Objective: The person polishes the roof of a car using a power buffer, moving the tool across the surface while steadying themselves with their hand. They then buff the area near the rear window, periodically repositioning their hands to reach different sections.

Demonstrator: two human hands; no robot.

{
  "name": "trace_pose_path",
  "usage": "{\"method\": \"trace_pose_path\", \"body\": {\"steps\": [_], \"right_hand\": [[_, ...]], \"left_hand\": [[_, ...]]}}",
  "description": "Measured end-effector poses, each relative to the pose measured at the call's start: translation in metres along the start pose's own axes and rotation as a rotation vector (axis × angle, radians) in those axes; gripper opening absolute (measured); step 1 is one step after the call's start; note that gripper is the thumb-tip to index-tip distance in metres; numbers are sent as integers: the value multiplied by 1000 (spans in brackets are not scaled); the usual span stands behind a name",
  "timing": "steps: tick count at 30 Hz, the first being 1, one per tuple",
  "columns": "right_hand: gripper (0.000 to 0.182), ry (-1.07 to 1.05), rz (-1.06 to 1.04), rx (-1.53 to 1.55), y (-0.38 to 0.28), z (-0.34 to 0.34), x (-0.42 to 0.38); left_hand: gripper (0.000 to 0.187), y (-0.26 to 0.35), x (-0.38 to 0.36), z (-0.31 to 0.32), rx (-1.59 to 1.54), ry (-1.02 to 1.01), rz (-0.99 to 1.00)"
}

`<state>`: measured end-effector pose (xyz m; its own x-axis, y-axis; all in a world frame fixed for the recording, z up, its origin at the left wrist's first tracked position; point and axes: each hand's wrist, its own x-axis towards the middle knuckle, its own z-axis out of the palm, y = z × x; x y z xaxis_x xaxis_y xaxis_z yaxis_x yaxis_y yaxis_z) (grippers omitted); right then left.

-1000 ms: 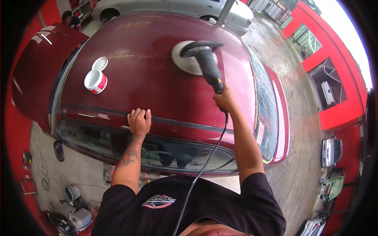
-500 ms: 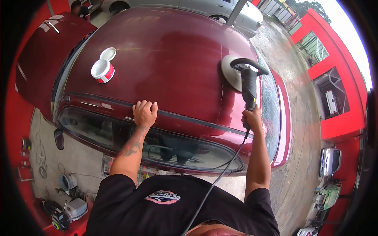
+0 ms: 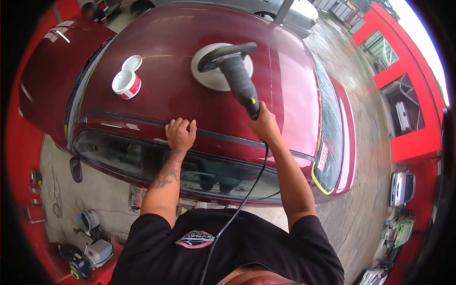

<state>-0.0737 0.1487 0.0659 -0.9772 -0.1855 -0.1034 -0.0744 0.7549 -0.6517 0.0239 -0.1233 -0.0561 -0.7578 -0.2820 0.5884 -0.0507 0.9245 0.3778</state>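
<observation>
My right hand (image 3: 264, 122) is wrapped round the rear handle of a black polisher (image 3: 237, 78). The polisher's round white pad (image 3: 209, 76) lies against the dark red car roof (image 3: 166, 90), near its middle. My left hand (image 3: 181, 134) rests on the near roof edge by the black trim strip, its fingers curled loosely and the thumb apart, holding nothing. A white and red tub (image 3: 127, 84) stands open on the left of the roof, with its white lid (image 3: 131, 63) lying just behind it. The polisher's cord (image 3: 240, 206) hangs down across my shirt.
Behind the roof stands a silver car (image 3: 228, 7). Another person (image 3: 93, 13) is at the far upper left. Machines (image 3: 99, 251) and hoses lie on the floor at lower left. A red wall (image 3: 413, 137) with openings stands at right.
The polisher and my right hand have moved left across the roof, from its right end to near the middle. My left hand stays on the roof edge, slightly shifted in view.
</observation>
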Motion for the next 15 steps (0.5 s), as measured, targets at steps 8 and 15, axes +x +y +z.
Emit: {"method": "trace_pose_path", "body": {"steps": [8, 15], "right_hand": [[63, 25, 64, -4, 40, -26, -63], [65, 253, 236, 54, 144, -65, -123]], "left_hand": [[35, -2, -2, 3, 12, -1, -7], [36, 0, -2, 3, 38, 0, -10]]}}
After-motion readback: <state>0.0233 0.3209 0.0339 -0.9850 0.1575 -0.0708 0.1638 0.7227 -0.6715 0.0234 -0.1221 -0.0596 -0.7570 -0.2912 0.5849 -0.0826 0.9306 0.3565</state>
